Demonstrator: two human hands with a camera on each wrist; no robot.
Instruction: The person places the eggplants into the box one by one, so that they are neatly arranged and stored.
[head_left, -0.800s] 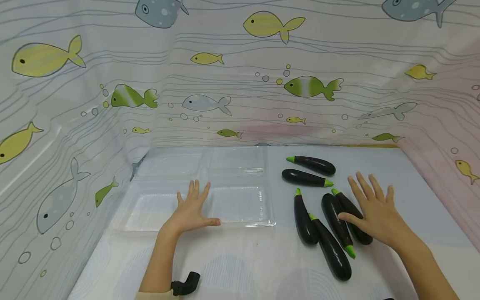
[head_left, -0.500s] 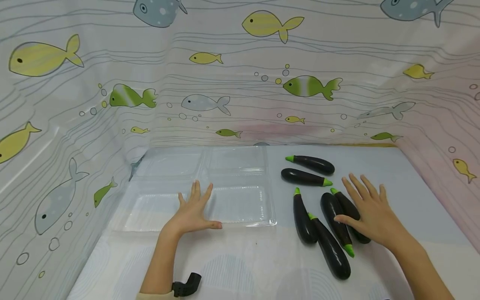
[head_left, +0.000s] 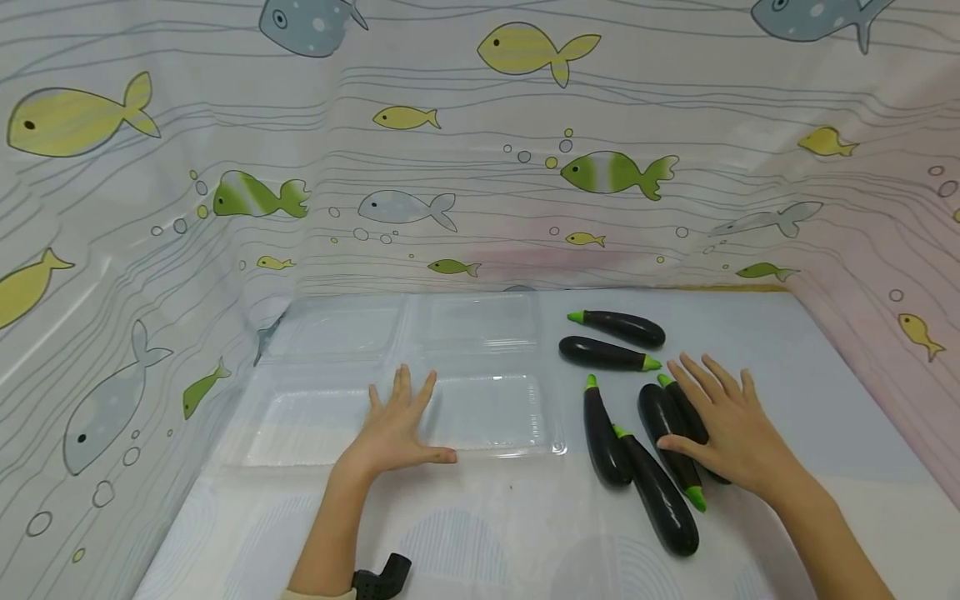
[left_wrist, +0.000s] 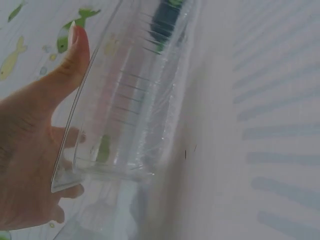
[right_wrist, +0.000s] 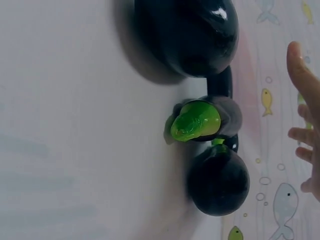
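Note:
My left hand (head_left: 393,437), fingers spread, lies over the front edge of a clear plastic tray with several sections (head_left: 487,417). In the left wrist view, the thumb of my left hand (left_wrist: 30,140) is right by the rim of the see-through tray (left_wrist: 125,100). Over on the right, my right hand (head_left: 723,429) hovers flat with its fingers apart, overlapping a glossy dark eggplant (head_left: 687,408) and reaching beside another eggplant (head_left: 667,429). The right wrist view has my right hand (right_wrist: 311,115) apart from an eggplant with a green cap (right_wrist: 197,120).
Two eggplants lie nearer the front, a slim eggplant (head_left: 606,442) and a long eggplant (head_left: 662,500). Farther back are an eggplant (head_left: 626,328) and another eggplant (head_left: 603,354), both lying sideways. A fish-printed curtain (head_left: 465,167) surrounds the pale table (head_left: 487,533).
My left hand and the clear tray have shifted a little to the right. My right hand has moved left, farther over the eggplants. Both hands keep their fingers spread.

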